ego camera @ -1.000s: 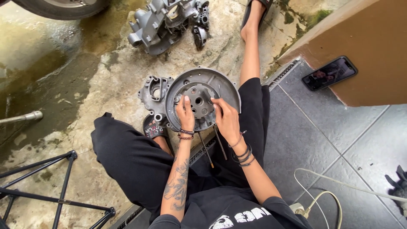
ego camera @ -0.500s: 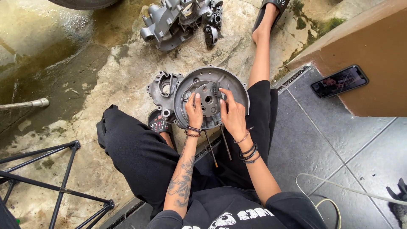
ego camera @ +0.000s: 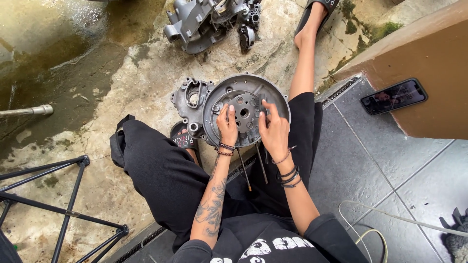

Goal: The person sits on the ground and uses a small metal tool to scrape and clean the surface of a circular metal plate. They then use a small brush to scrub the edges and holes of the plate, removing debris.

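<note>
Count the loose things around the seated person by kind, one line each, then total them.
Grey cast-metal engine casings: 2
Thin metal rods: 2
Black smartphones: 1
Black tubular metal stands: 1
Total: 6

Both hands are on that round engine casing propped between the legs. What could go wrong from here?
The engine casing rests tilted on the wet concrete ground, steadied only by the left hand and right hand; it might slip or tip onto the sandalled foot. The long studs point toward the lap and could jab.
</note>
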